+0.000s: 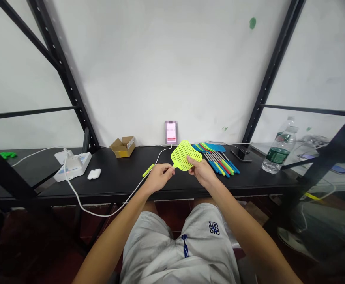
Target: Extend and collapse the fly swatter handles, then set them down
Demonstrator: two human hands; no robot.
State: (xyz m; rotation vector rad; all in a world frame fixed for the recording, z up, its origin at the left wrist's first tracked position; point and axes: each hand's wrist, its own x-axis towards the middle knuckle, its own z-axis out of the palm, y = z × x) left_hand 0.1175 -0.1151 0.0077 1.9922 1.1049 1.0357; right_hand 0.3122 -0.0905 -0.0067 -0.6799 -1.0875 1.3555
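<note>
Above the front of the black table, my two hands hold a yellow-green fly swatter with a perforated head (pixel 184 154). My left hand (pixel 160 176) is closed in a pinch at the narrow neck of the head. My right hand (pixel 201 169) grips the head's right side, thumb on top and fingers underneath. A yellow-green handle grip (pixel 148 170) shows just left of my left hand; whether it joins the held head is hidden by that hand. Right of my right hand lies a row of several fly swatters (pixel 221 159) in blue, green and red, their heads toward the wall.
A lit phone (pixel 171 132) leans against the wall with a white cable (pixel 131 194) looping over the table edge. A small cardboard box (pixel 122 147), white earbud case (pixel 94 174) and power strip (pixel 73 165) stand left. Right are a dark phone (pixel 241 154) and water bottles (pixel 279 152).
</note>
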